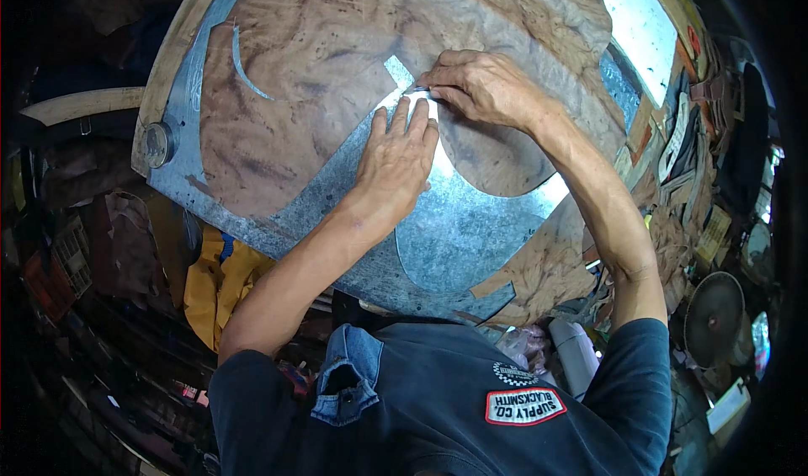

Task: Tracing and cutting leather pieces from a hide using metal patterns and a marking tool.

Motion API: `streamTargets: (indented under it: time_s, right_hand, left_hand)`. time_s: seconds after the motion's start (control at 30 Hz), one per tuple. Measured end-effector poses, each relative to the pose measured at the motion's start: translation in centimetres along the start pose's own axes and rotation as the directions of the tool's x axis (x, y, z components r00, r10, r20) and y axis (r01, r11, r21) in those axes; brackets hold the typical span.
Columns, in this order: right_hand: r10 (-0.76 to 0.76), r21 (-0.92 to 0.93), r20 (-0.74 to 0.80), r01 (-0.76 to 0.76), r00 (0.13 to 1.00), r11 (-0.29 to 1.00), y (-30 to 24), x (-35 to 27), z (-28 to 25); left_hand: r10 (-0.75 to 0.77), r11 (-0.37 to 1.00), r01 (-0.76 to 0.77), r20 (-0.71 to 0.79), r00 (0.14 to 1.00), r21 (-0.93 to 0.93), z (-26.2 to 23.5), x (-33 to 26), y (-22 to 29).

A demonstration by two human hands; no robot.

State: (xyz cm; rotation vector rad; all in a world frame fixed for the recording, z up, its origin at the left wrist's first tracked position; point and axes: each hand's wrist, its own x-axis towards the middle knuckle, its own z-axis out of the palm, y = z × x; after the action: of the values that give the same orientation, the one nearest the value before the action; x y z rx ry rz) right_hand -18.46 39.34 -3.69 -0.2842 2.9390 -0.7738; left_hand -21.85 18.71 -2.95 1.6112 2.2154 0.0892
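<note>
A large brown leather hide [337,21] covers most of the work surface. On it lies a grey sheet with a curved outline, apparently a metal template [480,232], narrowing toward its far tip. My left hand [396,152] presses flat on that narrow part, fingers stretched forward. Just right of those fingertips, my right hand [484,89] is closed in a pinch at the tip's edge. A small dark sliver shows under its fingers, too hidden to name. A pale speckled strip [398,72] sticks out beyond the tip.
A round metal-and-glass object [157,144] sits on the board's left edge. A thin crescent-shaped gap [246,68] shows in the leather. Yellow cloth [219,278] hangs at the lower left. Leather strips [677,152] and a round dark disc [714,319] crowd the right.
</note>
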Motion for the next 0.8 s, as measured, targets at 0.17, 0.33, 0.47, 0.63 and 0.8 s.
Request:
streamTargets:
  time_s: [0.17,0.33,0.47,0.63,0.8]
  right_hand:
    - [0.050,-0.001,0.054,-0.050,0.997,0.999,-0.4,0.0,-0.4]
    - [0.129,-0.022,0.073,-0.127,0.989,0.992,0.4,-1.5,-0.9]
    - [0.148,-0.064,0.042,-0.145,0.988,0.987,1.5,-2.6,-0.9]
    - [0.133,-0.052,-0.020,-0.134,0.991,0.990,2.6,-3.7,-0.6]
    - [0.147,-0.056,-0.029,-0.149,0.989,0.987,2.4,-4.0,-1.2]
  left_hand:
    - [-0.001,0.999,0.000,-0.028,1.000,-0.040,0.3,-0.1,-0.5]
    - [0.010,0.997,-0.010,-0.006,1.000,-0.073,-0.1,0.4,-0.3]
    - [0.022,0.997,-0.024,-0.030,0.999,-0.076,0.5,0.5,-0.3]
    - [0.009,0.998,-0.009,-0.006,1.000,-0.069,0.1,0.8,0.0]
    - [0.028,0.998,-0.029,-0.012,1.000,-0.064,-0.2,0.7,0.1]
